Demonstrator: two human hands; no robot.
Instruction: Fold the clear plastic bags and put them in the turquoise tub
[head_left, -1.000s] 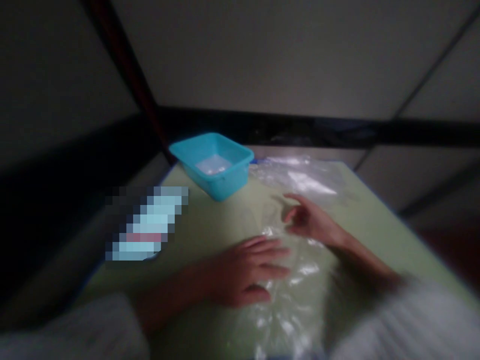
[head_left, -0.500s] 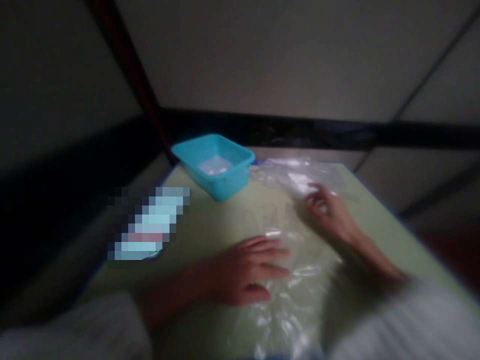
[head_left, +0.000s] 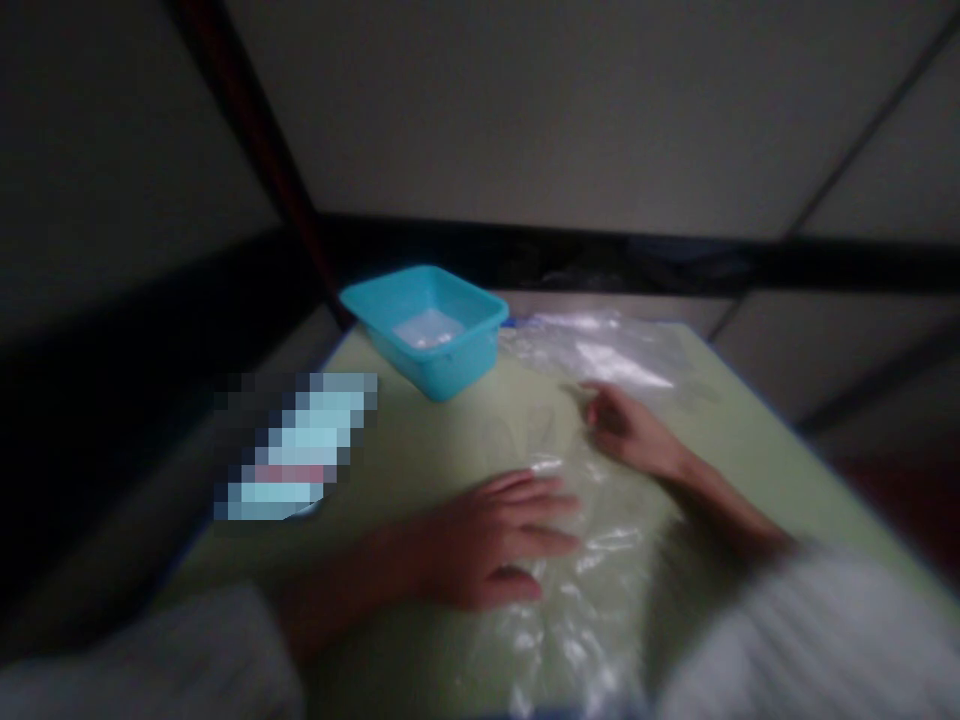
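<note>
My left hand (head_left: 506, 540) lies flat, fingers spread, on a clear crinkled plastic bag or sheet (head_left: 577, 590) that stretches to the near edge of the table. Small faint grey marks (head_left: 540, 428) show just beyond its fingertips. To the right and farther off, my right hand (head_left: 630, 425) hovers low or rests over the far end of this plastic. Its index finger points left, apart from the other loosely curled fingers, and I see nothing held. Behind it lies a second heap of clear plastic (head_left: 607, 350).
A turquoise plastic basin (head_left: 461, 375) stands at the table's far left corner, with something whitish (head_left: 427, 328) inside. On the left edge lies a pixelated light-blue object (head_left: 307, 440). The yellow-green tabletop (head_left: 405, 460) has blue edging, and pale panels (head_left: 555, 120) rise behind it.
My right hand has moved left and nearer to me, away from the far plastic heap, and its index finger has straightened. My left hand has stayed in place.
</note>
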